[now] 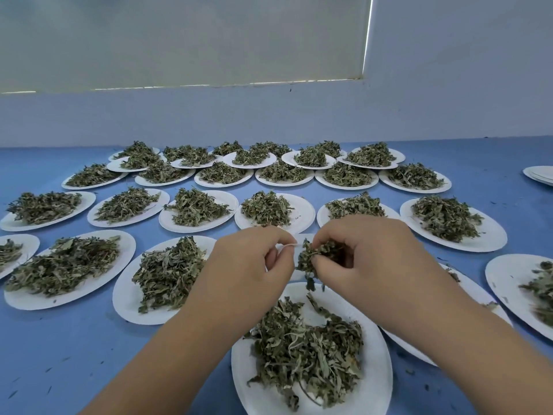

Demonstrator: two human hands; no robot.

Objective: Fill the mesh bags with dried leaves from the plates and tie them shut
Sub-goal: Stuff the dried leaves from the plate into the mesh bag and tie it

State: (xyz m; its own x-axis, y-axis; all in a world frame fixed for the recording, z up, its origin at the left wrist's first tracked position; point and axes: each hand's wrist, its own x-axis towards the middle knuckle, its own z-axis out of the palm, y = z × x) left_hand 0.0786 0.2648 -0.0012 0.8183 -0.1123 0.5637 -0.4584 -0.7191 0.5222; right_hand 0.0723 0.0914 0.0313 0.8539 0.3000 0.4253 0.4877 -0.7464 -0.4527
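Observation:
A white paper plate (374, 381) heaped with dried green leaves (311, 348) sits nearest me at the table's front. Above it my right hand (368, 253) grips a clump of dried leaves (314, 259), a few bits dangling toward the plate. My left hand (248, 262) is curled just left of the clump and pinches a thin pale string or bag edge (288, 245) that runs to it. The mesh bag itself is barely visible between my fingers.
Several white plates piled with dried leaves cover the blue table (59, 354) in rows back to the wall, such as the plate (125, 295) by my left forearm. A stack of bare plates (540, 175) stands at the far right. Leaf crumbs dot the table.

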